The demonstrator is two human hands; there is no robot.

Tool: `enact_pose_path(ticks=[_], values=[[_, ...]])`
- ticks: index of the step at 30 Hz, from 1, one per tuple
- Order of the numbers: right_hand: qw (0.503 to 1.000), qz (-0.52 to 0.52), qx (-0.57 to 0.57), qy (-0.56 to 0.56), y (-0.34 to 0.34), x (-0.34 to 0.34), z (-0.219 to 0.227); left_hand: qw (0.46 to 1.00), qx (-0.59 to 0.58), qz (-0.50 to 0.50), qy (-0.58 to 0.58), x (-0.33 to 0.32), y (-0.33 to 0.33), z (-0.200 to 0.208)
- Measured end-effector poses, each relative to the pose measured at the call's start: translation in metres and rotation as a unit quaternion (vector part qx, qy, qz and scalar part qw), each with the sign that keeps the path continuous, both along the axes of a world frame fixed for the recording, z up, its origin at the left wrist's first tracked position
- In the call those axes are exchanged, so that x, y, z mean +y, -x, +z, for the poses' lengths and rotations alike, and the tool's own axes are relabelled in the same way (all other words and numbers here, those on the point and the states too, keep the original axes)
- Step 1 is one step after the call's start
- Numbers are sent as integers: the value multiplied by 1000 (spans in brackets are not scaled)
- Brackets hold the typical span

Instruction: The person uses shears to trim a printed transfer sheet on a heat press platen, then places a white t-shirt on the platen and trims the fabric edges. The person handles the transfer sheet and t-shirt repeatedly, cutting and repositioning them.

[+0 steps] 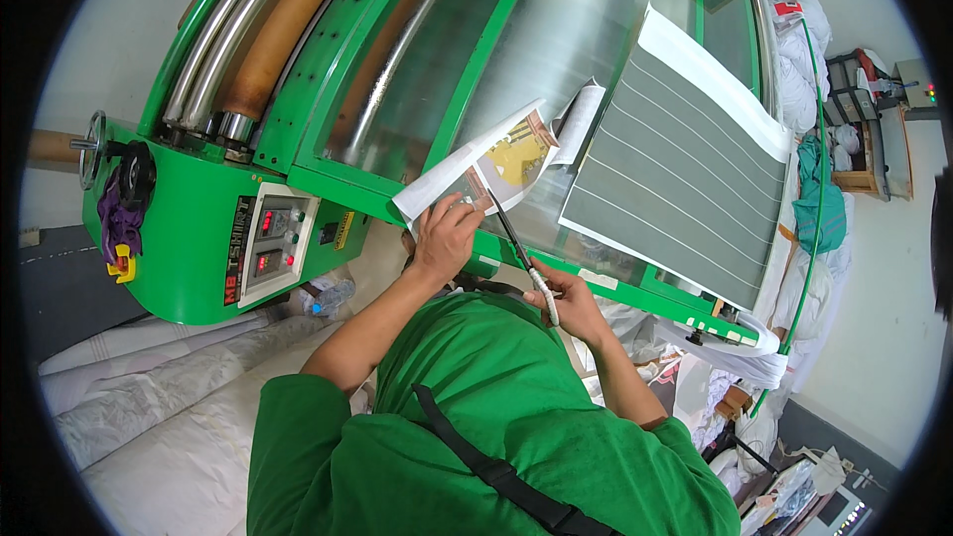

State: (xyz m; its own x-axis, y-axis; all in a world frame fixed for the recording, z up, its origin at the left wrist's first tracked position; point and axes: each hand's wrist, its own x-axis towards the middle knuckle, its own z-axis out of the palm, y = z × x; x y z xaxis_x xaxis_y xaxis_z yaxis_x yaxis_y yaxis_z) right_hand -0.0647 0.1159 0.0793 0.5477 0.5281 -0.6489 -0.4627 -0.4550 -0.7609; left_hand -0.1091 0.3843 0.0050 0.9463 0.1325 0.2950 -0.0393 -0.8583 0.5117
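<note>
Two hands were engaged at the front edge of the machine, where a print was laid partly over the glass, left of a grey sheet, its near-left end reaching over that green edge. The print was held along its near margin by the left hand, with the fingers laid over the paper; the thumb was hidden, so how firmly it was pinched could not be told. The scissors were gripped by the right hand at the white-wrapped handles, and their tips were set at the print's near side, just right of the left fingertips; whether the blades were parted could not be told. For a clean cut, it was judged, the paper was best drawn taut between left hand and blades, since its right end was curled up beside the grey sheet and slack might be folded into the cut. Even strokes were called for, with the tips angled clear of the fingers and lifted off the glass.
</note>
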Motion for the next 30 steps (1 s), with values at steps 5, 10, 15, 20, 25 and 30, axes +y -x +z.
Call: enact_pose_path(ticks=[5, 10, 15, 20, 25, 30], values=[[1000, 0, -2, 8, -3, 5, 3, 1000, 16, -8, 13, -2, 3, 3], [999, 21, -30, 15, -8, 10, 4, 999, 31, -24, 13, -2, 5, 1], [999, 11, -38, 7, -9, 12, 1, 999, 32, -33, 11, 1, 6, -3], [999, 17, -35, 13, -12, 13, 4, 999, 28, -37, 19, 3, 6, 1], [999, 23, -33, 22, -13, 13, 5, 999, 20, -42, 27, 5, 8, 0], [997, 32, -70, 13, -16, 14, -7, 998, 31, -60, 18, 5, 10, 5]])
